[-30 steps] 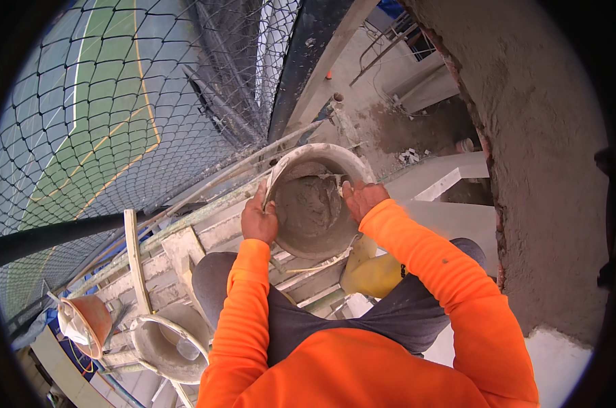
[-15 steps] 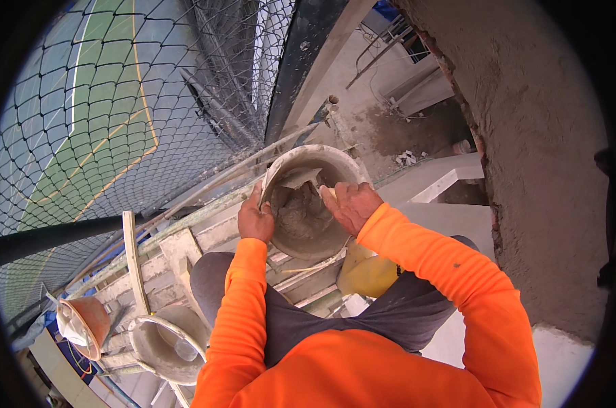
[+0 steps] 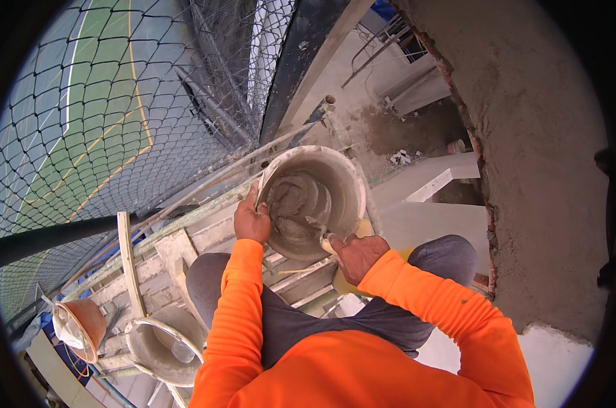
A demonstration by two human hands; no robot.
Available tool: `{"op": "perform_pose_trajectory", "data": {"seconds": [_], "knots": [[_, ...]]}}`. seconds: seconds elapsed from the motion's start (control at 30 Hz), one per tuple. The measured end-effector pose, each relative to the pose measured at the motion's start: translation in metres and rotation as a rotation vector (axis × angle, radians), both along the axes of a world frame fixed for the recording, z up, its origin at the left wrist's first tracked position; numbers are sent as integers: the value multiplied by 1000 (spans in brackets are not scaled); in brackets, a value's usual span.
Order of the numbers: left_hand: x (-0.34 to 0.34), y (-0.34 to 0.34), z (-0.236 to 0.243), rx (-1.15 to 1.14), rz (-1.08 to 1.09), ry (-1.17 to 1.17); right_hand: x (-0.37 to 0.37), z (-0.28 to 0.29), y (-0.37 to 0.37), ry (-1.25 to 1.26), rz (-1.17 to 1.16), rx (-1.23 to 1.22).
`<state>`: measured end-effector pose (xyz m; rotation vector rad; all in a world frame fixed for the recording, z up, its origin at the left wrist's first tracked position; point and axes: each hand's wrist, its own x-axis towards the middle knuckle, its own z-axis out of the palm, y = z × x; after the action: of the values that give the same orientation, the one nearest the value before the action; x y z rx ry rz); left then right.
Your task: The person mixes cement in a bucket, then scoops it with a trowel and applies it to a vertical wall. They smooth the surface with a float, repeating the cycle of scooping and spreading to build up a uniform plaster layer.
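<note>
Grey wet mortar [image 3: 289, 194] is lying in a round, cement-smeared bucket [image 3: 350, 194], which is standing just beyond the person's parted knees, between the two hands, with its mouth facing up toward the view. The left hand [image 3: 253, 220] is clasping the bucket's near left rim, its grip pinching the wall with the thumb on the inner side. The right hand [image 3: 359, 258] is closing its grip around the pale handle of a trowel [image 3: 330, 244] at the bucket's near right edge; the tool's metal end is pointing into the bucket, beside the mortar, and the mix is partly hiding its shape. Orange sleeves [image 3: 427, 292] are covering both forearms, and dark grey trousers [image 3: 291, 326] are showing below. Something yellow [image 3: 340, 281] is sitting under the right wrist, mostly hidden. At the lower left, a second mortar-crusted bucket [image 3: 139, 340] is holding a clear plastic cup [image 3: 183, 351], and an orange bucket [image 3: 94, 318] is leaning just left of it. A wooden batten [image 3: 130, 262] is lying near these, across the planks [image 3: 213, 234]. Black netting [image 3: 111, 146] is hanging before a green court [image 3: 97, 88], while a plastered wall [image 3: 546, 149] is filling the right side.
</note>
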<state>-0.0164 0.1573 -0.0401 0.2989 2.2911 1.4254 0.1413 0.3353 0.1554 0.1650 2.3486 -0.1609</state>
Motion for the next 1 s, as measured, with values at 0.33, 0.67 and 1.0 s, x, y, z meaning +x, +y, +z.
{"op": "perform_pose_trajectory", "data": {"seconds": [0.33,0.67,1.0], "knots": [[0,-3,3,-15,-23,5,-52,-63,48,-65,108,133],[1,1,12,-17,1,-58,-30,-76,44,142,106,347],[-2,-7,-11,-78,22,-100,-30,-27,40,166,118,175]]}}
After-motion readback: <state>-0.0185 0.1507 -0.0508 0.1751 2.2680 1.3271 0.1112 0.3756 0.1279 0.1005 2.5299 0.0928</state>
